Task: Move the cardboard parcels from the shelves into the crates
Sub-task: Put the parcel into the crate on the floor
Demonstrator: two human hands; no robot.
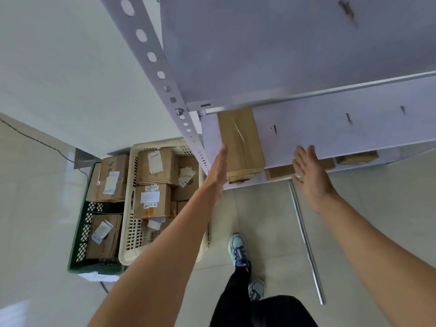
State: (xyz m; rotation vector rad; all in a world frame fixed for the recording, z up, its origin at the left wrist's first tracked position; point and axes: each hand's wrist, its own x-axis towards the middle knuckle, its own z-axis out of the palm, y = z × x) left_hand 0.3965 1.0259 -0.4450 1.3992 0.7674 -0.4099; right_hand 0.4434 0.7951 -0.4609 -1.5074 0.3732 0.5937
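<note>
As the crates stand now: the job looks partly done; the cream slatted plastic crate (pixel 127 253) and the dark green lattice plastic crate (pixel 77 244), side by side on the floor at 8 o'clock, both hold several labelled brown cardboard parcels, the cream one being the fuller.
Left to move: one tall brown cardboard parcel (pixel 240 140) stands on the white metal shelf (pixel 330 128); on the level below it, a small box (pixel 240 178), a flat brown parcel (pixel 280 172) and another box (pixel 357 158) out at 3 o'clock show only in part.
Where the tall parcel lies: near the shelf's left post, just right of the view's centre, at 1 o'clock from the left hand and 10 o'clock from the right.
Left hand (pixel 218 168): flat and edge-on, fingers straight and together, holding nothing; its fingertips reach the parcel's left edge, though contact cannot be told.
Right hand (pixel 311 175): wide, fingers spread, empty, well apart from the parcel, in front of the shelf lip.
Step in hand: judged a two-handed reach to clasp the tall parcel by its sides; no grip yet.
Floor: a thin grey metal rod (pixel 306 244) lies at 5 o'clock.
</note>
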